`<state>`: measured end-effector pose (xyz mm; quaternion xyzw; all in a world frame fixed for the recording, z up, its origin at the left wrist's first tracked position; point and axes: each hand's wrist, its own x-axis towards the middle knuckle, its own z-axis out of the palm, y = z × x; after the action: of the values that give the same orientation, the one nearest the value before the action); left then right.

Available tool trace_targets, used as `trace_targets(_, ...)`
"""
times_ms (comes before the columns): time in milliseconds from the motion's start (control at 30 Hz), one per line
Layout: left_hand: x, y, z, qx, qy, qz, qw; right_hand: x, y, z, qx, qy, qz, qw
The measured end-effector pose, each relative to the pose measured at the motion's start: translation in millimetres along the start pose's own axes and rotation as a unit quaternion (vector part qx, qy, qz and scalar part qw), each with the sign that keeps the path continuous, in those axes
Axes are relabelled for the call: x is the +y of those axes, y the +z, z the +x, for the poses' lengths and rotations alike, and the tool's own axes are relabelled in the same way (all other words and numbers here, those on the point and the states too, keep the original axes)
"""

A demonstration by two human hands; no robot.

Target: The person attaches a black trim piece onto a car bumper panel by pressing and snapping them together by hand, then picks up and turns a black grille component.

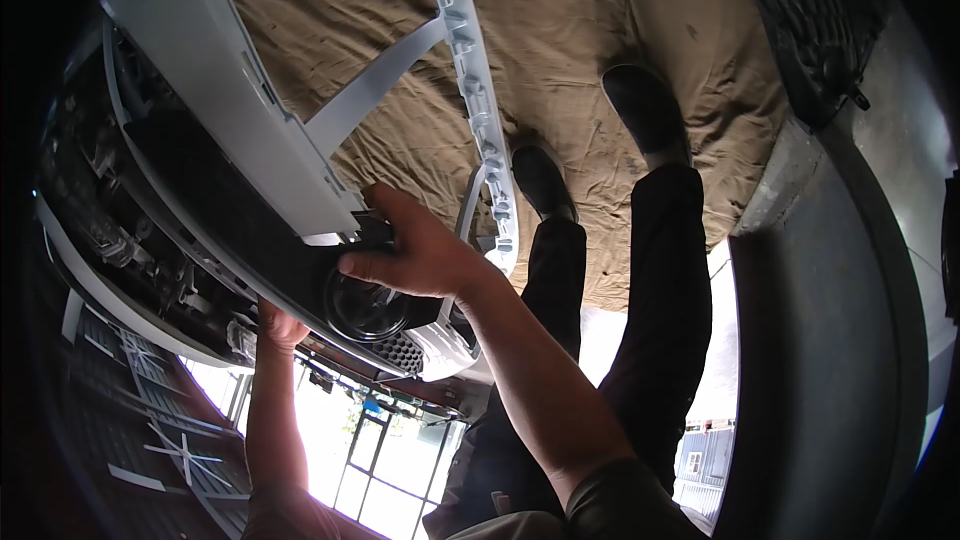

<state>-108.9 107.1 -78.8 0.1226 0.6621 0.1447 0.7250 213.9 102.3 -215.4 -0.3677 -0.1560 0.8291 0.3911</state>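
Observation:
A light silver car bumper [225, 90] with a dark inner section slants across the left of the head view. My right hand [415, 245] is closed around its edge beside a round black fog-lamp part [365, 305], thumb on the near side and fingers over the far side. Lower down, my left hand [282, 326] is curled at the bumper's other edge, its fingertips hidden behind it. Close to that hand are dark mechanical parts [125, 240]. A honeycomb grille piece [398, 352] shows below the fog-lamp part.
A long pale slotted strip [470, 90] with side arms lies over a wrinkled brown cloth [580, 0]. My shoes [645, 105] are on the cloth. A dark ribbed part [815, 35] is at the upper right, near a grey curved panel [830, 340]. Bright windows [370, 460] appear at the bottom.

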Motion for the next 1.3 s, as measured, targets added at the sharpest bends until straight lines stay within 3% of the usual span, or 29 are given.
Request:
trace_targets(133,0,-6,0,-0.023,-0.011,-0.031,0.999,9,1,-2,-0.005,-0.016,-0.020,1.000)
trace_targets(233,-4,-7,-3,0.014,-0.018,-0.072,0.997,8,1,-2,0.003,-0.016,-0.005,1.000)
trace_targets(433,-3,-6,3,-0.038,-0.022,-0.064,0.997,13,0,-2,0.027,-0.038,-0.027,0.999)
trace_targets(533,-4,-9,2,0.004,-0.037,-0.069,0.997,14,1,2,0.047,-0.047,-0.065,0.996)
trace_targets(633,1,11,8,-0.043,-0.022,-0.071,0.996,15,3,9,0.064,-0.029,-0.058,0.996)
trace_targets(800,0,24,8,0.027,0.048,0.012,0.998,10,9,8,0.109,0.013,-0.050,0.993)
trace_targets(867,-3,24,8,0.049,0.074,0.052,0.995,13,13,10,0.130,-0.034,-0.086,0.987)
trace_targets(967,11,49,14,0.075,0.072,-0.022,0.994,22,23,10,0.164,-0.080,-0.100,0.978)
trace_targets(1167,7,42,8,0.108,0.062,-0.040,0.991,20,35,6,0.154,-0.075,-0.068,0.983)
trace_targets(1300,14,52,5,0.041,0.089,-0.002,0.995,11,29,-1,0.106,-0.014,-0.058,0.993)
